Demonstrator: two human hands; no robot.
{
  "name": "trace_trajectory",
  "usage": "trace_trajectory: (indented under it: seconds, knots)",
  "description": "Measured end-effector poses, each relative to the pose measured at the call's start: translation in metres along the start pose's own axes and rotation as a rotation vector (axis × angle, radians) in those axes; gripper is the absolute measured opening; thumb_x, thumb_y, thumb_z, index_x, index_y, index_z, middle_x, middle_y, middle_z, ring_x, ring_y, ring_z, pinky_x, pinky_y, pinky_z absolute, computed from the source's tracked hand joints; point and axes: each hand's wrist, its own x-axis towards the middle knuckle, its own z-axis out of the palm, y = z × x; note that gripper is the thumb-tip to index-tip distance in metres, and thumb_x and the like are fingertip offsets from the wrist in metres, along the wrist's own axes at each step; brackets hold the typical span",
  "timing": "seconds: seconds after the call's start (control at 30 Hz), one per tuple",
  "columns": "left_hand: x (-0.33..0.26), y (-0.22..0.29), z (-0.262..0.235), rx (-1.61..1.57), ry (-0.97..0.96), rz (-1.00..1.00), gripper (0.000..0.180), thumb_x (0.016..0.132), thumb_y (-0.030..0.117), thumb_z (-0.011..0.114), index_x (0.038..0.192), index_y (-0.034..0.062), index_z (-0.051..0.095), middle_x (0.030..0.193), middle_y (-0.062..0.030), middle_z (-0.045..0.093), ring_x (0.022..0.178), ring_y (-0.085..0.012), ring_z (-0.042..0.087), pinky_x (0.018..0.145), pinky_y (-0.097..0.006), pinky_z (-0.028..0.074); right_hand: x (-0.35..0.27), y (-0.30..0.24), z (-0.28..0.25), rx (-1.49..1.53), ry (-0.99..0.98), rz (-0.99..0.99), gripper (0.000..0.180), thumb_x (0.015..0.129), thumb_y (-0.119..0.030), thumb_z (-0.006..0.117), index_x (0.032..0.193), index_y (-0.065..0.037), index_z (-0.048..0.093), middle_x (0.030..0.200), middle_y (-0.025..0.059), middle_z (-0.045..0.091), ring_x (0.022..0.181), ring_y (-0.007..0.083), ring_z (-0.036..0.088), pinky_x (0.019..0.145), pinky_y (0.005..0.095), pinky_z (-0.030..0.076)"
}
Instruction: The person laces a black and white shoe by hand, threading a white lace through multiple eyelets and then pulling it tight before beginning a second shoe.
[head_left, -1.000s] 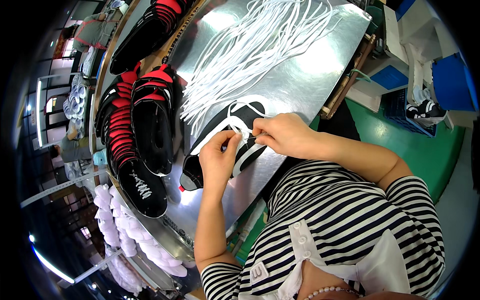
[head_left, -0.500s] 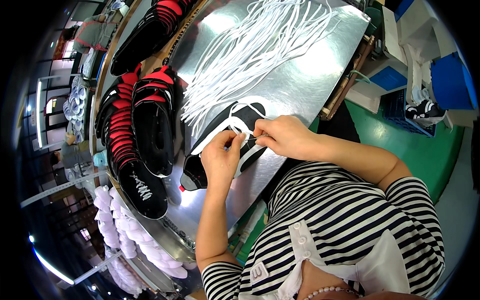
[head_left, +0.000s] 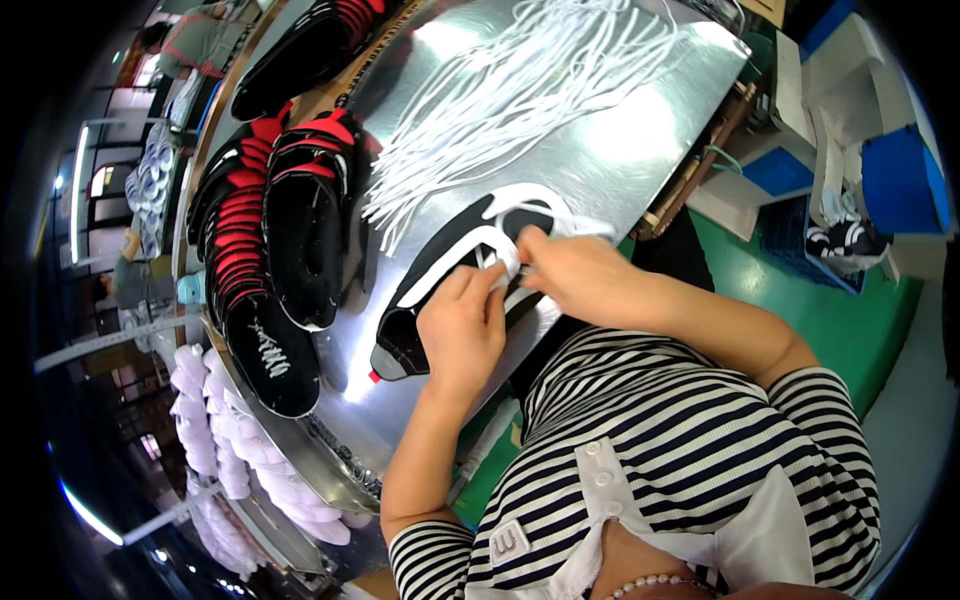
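A black shoe upper with white trim [head_left: 440, 272] lies on the shiny metal table [head_left: 640, 130] in front of me. My left hand [head_left: 462, 330] rests on the upper's middle, its fingertips pinching a white lace [head_left: 503, 262] at the eyelets. My right hand [head_left: 580, 280] is right beside it, fingers closed on the same lace over the upper's far end. The two hands touch above the lacing area, and part of the upper is hidden beneath them.
A loose bundle of white laces [head_left: 520, 100] spreads over the table's far side. Stacked black and red shoe uppers [head_left: 270, 230] lie at the left. White shoe lasts [head_left: 215, 450] sit below the table edge. Blue and white boxes [head_left: 850, 170] stand on the green floor at the right.
Both hands have stayed on the upper. My left hand's fingers have shifted a little toward the right hand, pulling the lace.
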Motion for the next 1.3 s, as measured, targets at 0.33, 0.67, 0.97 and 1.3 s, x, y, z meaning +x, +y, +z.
trace_trajectory:
  seconds: [0.33, 0.67, 0.97, 1.3]
  knots:
    - [-0.026, -0.009, -0.018, 0.047, -0.044, 0.017, 0.025, 0.086, 0.009, 0.067, 0.11, 0.004, 0.066, 0.096, -0.0088, 0.068, 0.085, -0.021, 0.065, 0.074, -0.03, 0.049, 0.037, 0.029, -0.042, 0.642, 0.075, 0.099, 0.041, 0.078, -0.011, 0.08, 0.104, -0.009, 0.048, 0.092, -0.0023, 0.051, 0.081, 0.0057, 0.047, 0.067, 0.0211, 0.042]
    - [-0.027, -0.054, -0.026, -1.033, -0.565, -0.892, 0.033, 0.093, 0.03, 0.068, 0.113, 0.0032, 0.067, 0.109, -0.0053, 0.067, 0.103, -0.0125, 0.06, 0.093, -0.025, 0.045, 0.021, 0.011, -0.01, 0.563, 0.167, 0.007, 0.043, 0.079, -0.018, 0.079, 0.109, -0.008, 0.049, 0.088, 0.0017, 0.054, 0.064, 0.0078, 0.045, 0.053, 0.0222, 0.036]
    - [-0.027, -0.063, -0.01, -0.889, -0.051, -0.742, 0.01, 0.086, 0.009, 0.07, 0.09, -0.0008, 0.071, 0.08, -0.0013, 0.067, 0.074, -0.0079, 0.057, 0.071, -0.024, 0.047, 0.028, 0.02, -0.002, 0.483, 0.245, 0.104, 0.042, 0.08, -0.028, 0.08, 0.101, -0.005, 0.052, 0.092, 0.0065, 0.061, 0.079, 0.0144, 0.058, 0.072, 0.0281, 0.047]
    - [-0.025, -0.044, -0.011, -0.829, -0.047, -0.701, 0.012, 0.086, 0.009, 0.071, 0.091, -0.0017, 0.071, 0.085, -0.0029, 0.069, 0.078, -0.0085, 0.059, 0.074, -0.023, 0.046, 0.029, 0.022, -0.01, 0.489, 0.129, 0.151, 0.036, 0.083, -0.025, 0.078, 0.1, -0.009, 0.052, 0.09, -0.0004, 0.056, 0.081, 0.0085, 0.049, 0.073, 0.0236, 0.04]
